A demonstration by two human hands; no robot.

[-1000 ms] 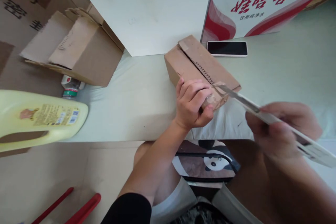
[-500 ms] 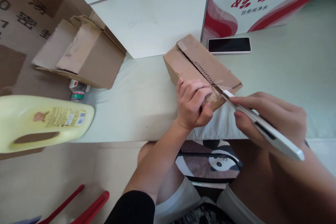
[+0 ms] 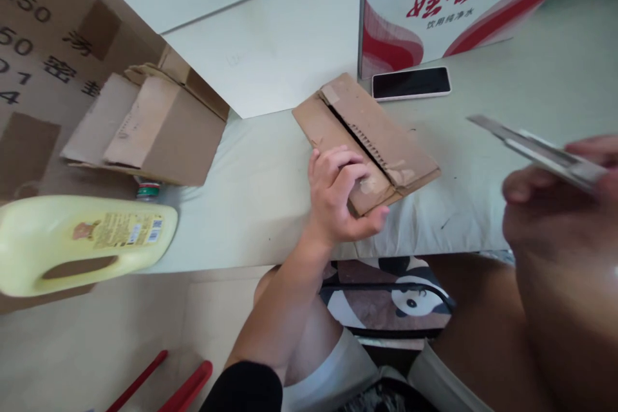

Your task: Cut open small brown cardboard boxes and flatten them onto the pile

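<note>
A small brown cardboard box (image 3: 403, 151) lies at an angle on the pale covered surface. Its top seam is parted along a dark gap, with ragged tape along the edges. My left hand (image 3: 333, 193) grips the box's near left part, fingers over the top and thumb at the front edge. Off to the right, clear of the box, my right hand (image 3: 555, 212) is closed around a utility knife (image 3: 541, 149). The knife's blade is out and points left. Motion blurs part of the right hand.
A phone (image 3: 410, 84) lies behind the box, before a white-and-red carton (image 3: 391, 45). White panels (image 3: 270, 45) stand at the back. On the left are an opened cardboard box (image 3: 183, 122), a yellow jug (image 3: 145, 222) and a bottle (image 3: 148, 190). Red handles (image 3: 188, 386) show below.
My right hand has drawn the utility knife out of the box seam and moved it right. The gap looks wider. My left hand stays on the box; the view has shifted slightly.
</note>
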